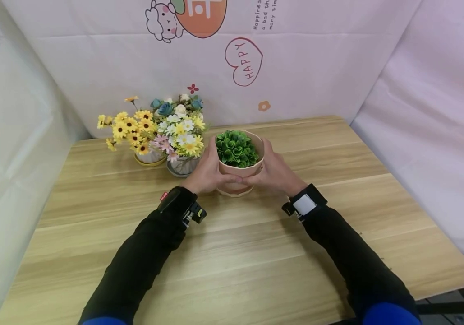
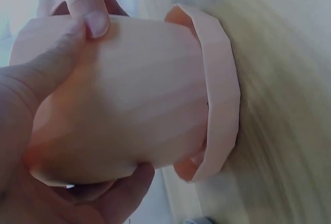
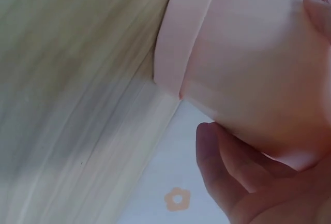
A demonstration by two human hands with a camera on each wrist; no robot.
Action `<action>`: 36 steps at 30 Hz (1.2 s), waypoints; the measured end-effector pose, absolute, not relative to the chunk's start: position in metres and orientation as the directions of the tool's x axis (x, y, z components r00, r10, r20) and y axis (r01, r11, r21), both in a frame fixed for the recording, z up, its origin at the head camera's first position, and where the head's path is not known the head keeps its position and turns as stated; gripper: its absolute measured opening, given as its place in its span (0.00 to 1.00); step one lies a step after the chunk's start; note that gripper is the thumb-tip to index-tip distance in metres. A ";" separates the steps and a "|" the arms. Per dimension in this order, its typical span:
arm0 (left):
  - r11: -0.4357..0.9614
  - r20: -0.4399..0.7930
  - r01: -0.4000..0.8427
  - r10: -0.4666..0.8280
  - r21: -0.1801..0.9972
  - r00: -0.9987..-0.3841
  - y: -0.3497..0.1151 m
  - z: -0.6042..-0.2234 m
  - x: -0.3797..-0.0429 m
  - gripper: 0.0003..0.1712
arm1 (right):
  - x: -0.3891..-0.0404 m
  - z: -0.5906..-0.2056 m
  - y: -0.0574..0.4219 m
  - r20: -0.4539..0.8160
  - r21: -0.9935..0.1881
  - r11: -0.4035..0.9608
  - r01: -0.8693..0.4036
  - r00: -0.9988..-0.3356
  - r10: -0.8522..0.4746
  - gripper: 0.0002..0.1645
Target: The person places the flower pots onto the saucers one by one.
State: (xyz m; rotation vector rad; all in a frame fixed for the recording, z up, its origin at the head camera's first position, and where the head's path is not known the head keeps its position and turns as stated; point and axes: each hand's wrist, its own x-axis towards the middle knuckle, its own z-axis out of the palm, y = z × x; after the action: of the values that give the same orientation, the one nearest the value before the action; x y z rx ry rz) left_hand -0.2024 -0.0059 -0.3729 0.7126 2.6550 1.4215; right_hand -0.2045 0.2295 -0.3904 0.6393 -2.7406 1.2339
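Both hands hold a pink flowerpot (image 1: 237,184) upright between them near the back of the table, with a round green leafy plant (image 1: 236,150) inside it. My left hand (image 1: 209,172) grips the pot's left side, and my right hand (image 1: 276,172) grips its right side. The two thumbs meet across the front below the rim, as the left wrist view also shows. A pink saucer (image 2: 221,94) sits under the pot on the tabletop. Fingers of the right hand (image 3: 269,193) curl round the pot's far side.
Left of the pot stand a potted bunch of white, yellow, pink and blue flowers (image 1: 181,135) and a pot of yellow flowers (image 1: 132,131). The wooden table (image 1: 223,271) ends at a printed white curtain (image 1: 305,63) behind.
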 end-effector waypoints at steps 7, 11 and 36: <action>0.468 0.152 0.375 0.447 0.800 -0.882 -0.002 -0.369 -0.218 0.74 | -0.219 -0.391 0.235 0.228 -0.656 0.647 -0.388 -0.919 -0.320 0.77; 0.463 0.136 0.358 0.447 0.811 -0.884 -0.001 -0.368 -0.226 0.74 | -0.227 -0.388 0.236 0.214 -0.647 0.663 -0.377 -0.924 -0.316 0.77; 0.534 -0.051 0.196 0.412 0.823 -0.910 0.002 -0.365 -0.273 0.82 | -0.286 -0.387 0.238 0.153 -0.716 0.622 -0.317 -0.940 -0.303 0.78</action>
State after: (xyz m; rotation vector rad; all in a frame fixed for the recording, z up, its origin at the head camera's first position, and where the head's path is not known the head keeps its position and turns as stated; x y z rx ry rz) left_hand -0.2730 0.0018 -0.3646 0.5117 2.5343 1.3140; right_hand -0.2856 0.2382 -0.3868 0.5383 -2.8138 1.2472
